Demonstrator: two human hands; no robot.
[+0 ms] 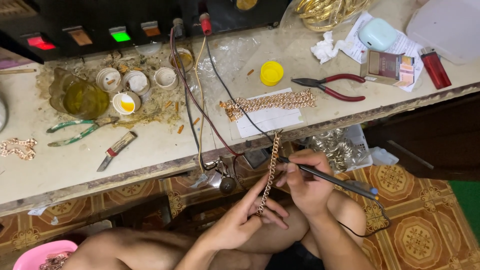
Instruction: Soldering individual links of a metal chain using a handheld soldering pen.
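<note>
A rose-gold chain (270, 171) hangs taut from the bench edge down to my left hand (245, 216), whose fingertips pinch its lower end. My right hand (306, 180) grips a dark pen-shaped tool (334, 178) with a blue end and a trailing cable; its tip touches the chain near the upper part. A pile of similar chains (270, 103) lies on white paper (270, 120) on the bench just above.
The workbench (75, 165) carries red-handled pliers (332, 85), green-handled pliers (75, 131), a small brush (115, 150), several small cups, a yellow lid (271, 73), a red lighter (435, 67) and a black power unit (100, 25) with lit buttons. Wires (200, 115) drape over the edge.
</note>
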